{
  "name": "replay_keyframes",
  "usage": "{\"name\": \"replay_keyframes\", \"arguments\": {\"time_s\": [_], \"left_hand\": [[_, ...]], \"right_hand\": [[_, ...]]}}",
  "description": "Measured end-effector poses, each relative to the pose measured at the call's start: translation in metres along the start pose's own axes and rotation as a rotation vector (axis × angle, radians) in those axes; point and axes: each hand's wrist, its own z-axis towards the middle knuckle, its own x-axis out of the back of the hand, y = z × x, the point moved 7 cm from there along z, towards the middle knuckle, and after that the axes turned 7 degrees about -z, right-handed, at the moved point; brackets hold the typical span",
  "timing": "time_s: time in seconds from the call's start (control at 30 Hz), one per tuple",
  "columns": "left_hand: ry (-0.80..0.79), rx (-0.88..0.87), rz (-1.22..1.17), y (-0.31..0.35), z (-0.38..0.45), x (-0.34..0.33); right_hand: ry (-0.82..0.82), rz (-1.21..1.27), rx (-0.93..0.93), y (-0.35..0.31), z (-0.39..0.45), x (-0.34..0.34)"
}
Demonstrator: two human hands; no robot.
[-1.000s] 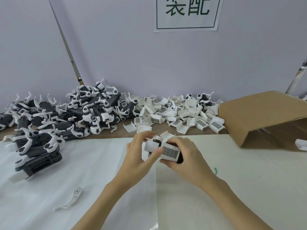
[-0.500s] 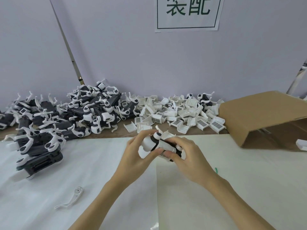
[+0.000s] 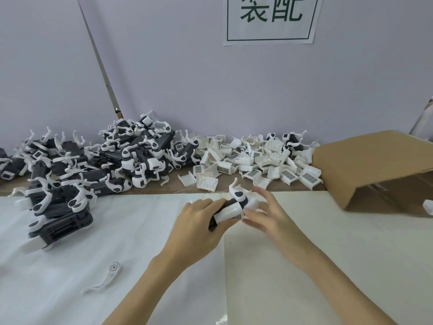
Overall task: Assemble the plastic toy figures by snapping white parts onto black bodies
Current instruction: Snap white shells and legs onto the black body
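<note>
My left hand (image 3: 195,225) grips a black toy body with white parts (image 3: 233,206) above the middle of the white sheet. A white leg sticks up from its far end. My right hand (image 3: 269,214) is blurred beside the figure's right end, its fingers spread and touching the white cover. A pile of assembled black-and-white figures (image 3: 77,170) lies at the left. A heap of loose white cover parts (image 3: 255,160) lies at the back centre. One loose white leg piece (image 3: 105,279) rests on the sheet near my left forearm.
A folded cardboard box (image 3: 375,165) stands at the right, with a small white part (image 3: 428,206) beside it. The wall (image 3: 210,85) runs close behind the piles and carries a paper sign (image 3: 271,19). The white sheet (image 3: 328,254) covers the near table.
The figure has been turned in my hands and now lies slanted in my left hand. My right hand has loosened its hold and its fingers have spread.
</note>
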Motion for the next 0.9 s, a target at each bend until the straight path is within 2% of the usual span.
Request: {"name": "replay_keyframes", "arguments": {"time_s": [0.13, 0.23, 0.3, 0.4, 0.67, 0.8, 0.9], "left_hand": [[-0.064, -0.066, 0.049, -0.002, -0.005, -0.011], [-0.063, -0.053, 0.008, -0.008, -0.007, -0.013], [-0.08, -0.017, -0.079, -0.013, -0.008, -0.015], [-0.102, 0.051, -0.197, -0.016, -0.012, -0.021], [-0.007, 0.052, -0.259, -0.02, -0.013, -0.024], [-0.076, -0.013, -0.087, -0.018, -0.012, -0.024], [-0.142, -0.179, 0.175, -0.008, -0.014, -0.028]], "right_hand": [[-0.067, -0.239, 0.188, -0.008, 0.0, -0.002], [0.002, -0.18, 0.188, -0.002, 0.003, -0.003], [0.03, -0.167, 0.23, -0.001, 0.003, -0.004], [0.041, -0.131, 0.196, 0.004, 0.005, -0.003], [0.068, -0.165, 0.229, 0.004, 0.003, -0.009], [-0.03, -0.152, 0.155, 0.01, 0.005, -0.008], [-0.151, 0.054, 0.041, 0.019, 0.006, -0.01]]}}
